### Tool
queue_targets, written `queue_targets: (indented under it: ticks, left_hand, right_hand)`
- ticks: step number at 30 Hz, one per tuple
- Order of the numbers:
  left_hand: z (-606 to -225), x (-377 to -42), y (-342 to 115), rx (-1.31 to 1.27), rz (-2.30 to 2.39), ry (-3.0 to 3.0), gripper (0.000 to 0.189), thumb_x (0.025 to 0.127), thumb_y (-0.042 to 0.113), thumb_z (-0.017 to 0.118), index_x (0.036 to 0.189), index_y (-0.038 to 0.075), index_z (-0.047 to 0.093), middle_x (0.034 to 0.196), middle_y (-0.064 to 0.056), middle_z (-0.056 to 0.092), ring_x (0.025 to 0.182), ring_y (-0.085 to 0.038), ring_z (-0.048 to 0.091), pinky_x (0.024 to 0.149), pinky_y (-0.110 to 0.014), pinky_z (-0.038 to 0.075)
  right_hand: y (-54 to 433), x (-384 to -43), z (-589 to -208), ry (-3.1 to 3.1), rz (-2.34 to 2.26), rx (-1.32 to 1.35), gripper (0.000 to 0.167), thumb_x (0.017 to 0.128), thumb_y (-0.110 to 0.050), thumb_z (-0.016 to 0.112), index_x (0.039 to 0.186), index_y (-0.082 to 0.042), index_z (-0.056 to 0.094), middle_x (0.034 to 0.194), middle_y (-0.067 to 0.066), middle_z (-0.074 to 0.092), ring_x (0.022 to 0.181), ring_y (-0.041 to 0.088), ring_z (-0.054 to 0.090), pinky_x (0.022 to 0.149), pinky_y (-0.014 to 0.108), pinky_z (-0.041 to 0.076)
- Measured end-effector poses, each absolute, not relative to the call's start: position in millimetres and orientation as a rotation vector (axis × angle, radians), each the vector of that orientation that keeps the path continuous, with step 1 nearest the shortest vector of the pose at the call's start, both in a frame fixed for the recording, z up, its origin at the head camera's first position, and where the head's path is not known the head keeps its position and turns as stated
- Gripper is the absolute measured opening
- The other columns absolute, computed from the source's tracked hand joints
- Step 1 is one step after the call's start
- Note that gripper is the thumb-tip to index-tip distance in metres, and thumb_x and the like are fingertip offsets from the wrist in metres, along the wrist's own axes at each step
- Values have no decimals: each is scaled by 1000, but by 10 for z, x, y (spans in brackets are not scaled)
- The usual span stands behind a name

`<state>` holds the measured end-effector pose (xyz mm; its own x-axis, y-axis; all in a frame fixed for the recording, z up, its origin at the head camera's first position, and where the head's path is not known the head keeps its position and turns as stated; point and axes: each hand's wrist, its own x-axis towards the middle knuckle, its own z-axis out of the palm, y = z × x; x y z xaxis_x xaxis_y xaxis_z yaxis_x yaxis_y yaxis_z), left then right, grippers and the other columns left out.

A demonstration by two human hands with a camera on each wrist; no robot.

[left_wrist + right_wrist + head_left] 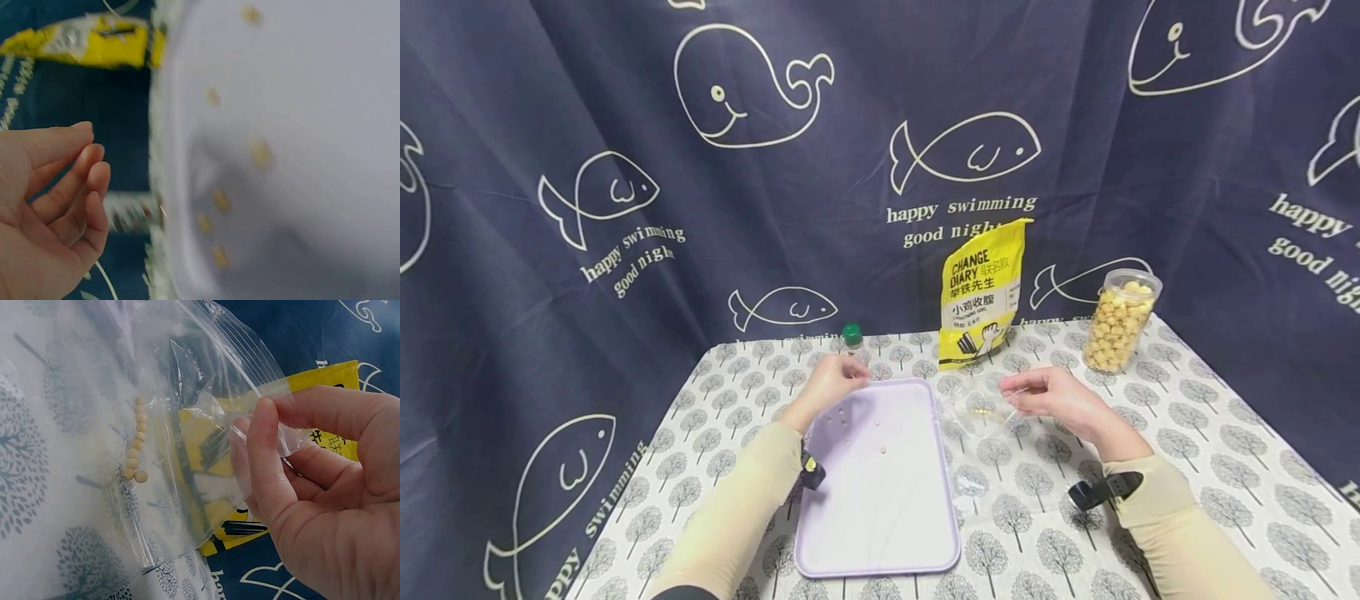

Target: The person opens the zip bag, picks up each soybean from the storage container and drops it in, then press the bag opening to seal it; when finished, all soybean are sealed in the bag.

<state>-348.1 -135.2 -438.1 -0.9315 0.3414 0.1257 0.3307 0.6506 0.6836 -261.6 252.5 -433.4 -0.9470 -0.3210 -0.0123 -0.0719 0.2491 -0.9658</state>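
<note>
Over the far left corner of the lilac tray is my left hand, fingers bent and nothing visible at the fingertips in the left wrist view. Several small tan beads lie scattered on the tray, blurred there. My right hand pinches the rim of a clear zip bag between thumb and fingers, to the right of the tray. Inside the bag, a short row of round tan beads sits along a fold.
A small bottle with a green cap stands just beyond my left hand. At the back are a yellow pouch and, farther right, a clear jar of yellow puffed snacks. A tree-print cloth covers the table; a dark blue curtain hangs behind.
</note>
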Motion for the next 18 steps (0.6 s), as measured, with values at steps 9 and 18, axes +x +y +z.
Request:
queue_targets:
  ticks: [9,18]
  left_hand:
    - [-4548,-3373,-1690,551,1061,2856,11,80,-2,80,88,5,77,81,-2,73,70,-15,66,69,-32,57]
    - [-4602,-3353,-1717,525,1010,2849,14,79,-3,81,85,7,76,79,1,72,68,-14,64,63,-28,55]
  right_hand:
    - [2519,-2632,-4358,2336,-1740,-393,42,95,-4,69,130,16,57,127,32,61,96,20,69,82,30,58]
    - [2512,-2660,-4393,2323,-1752,-399,42,94,-1,69,130,17,57,129,34,60,97,21,70,83,33,58]
